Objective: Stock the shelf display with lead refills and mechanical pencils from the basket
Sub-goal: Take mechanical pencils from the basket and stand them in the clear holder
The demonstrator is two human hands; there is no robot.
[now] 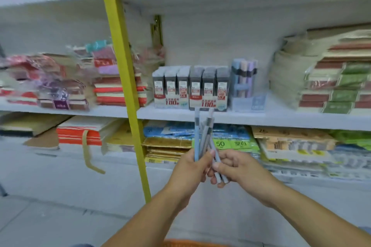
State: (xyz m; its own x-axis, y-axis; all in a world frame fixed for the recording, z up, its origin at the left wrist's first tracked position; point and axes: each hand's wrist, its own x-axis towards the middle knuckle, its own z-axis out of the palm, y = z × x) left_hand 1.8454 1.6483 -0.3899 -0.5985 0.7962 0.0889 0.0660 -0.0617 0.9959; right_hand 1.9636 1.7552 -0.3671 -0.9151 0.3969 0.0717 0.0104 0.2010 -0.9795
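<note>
Held upright in the left hand (188,168), fingers curled round: a small bunch of grey-blue pencils (202,136), tops level with the front edge of the middle shelf (281,119). Pinching the lower ends of the same bunch with the right hand (241,168), close against the left. On that shelf, just above: a row of lead refill boxes (190,88), with a display box (244,80) of pastel pencils at its right end. Further left, a yellow post (124,86). At the bottom edge, blurred, probably the orange basket (190,243).
</note>
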